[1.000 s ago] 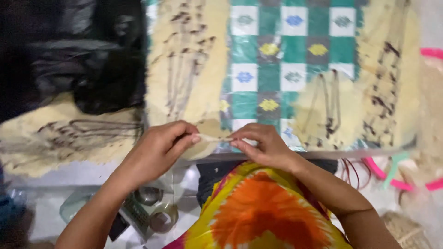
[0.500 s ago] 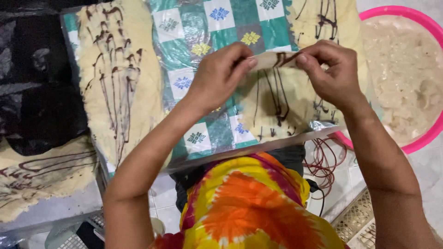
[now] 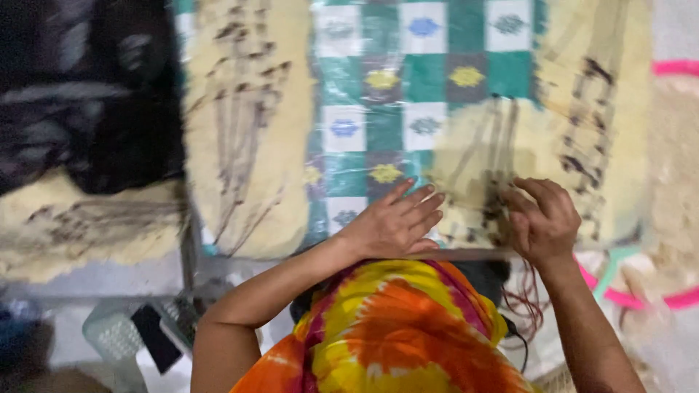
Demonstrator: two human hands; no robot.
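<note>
My left hand (image 3: 397,222) lies flat, fingers together, on the near edge of a green and white checked cloth (image 3: 408,80) under clear plastic. My right hand (image 3: 542,218) hovers with curled fingers over a pale cream mass (image 3: 473,182) streaked with thin dark strands, fingertips touching the strands at its near edge. Whether a strand is pinched between its fingers is too blurred to tell. A bright yellow and orange garment (image 3: 393,327) covers my lap below the hands.
More cream sheets with dark strands lie at the left (image 3: 247,131) and right (image 3: 604,109). A black heap (image 3: 87,94) fills the far left. A pink basin (image 3: 673,189) with pale contents stands at the right. Red wires (image 3: 528,302) hang under the table edge.
Both hands came down from holding a strand stretched between them; the left now rests flat on the cloth and the right works at the cream mass. The camera shifted.
</note>
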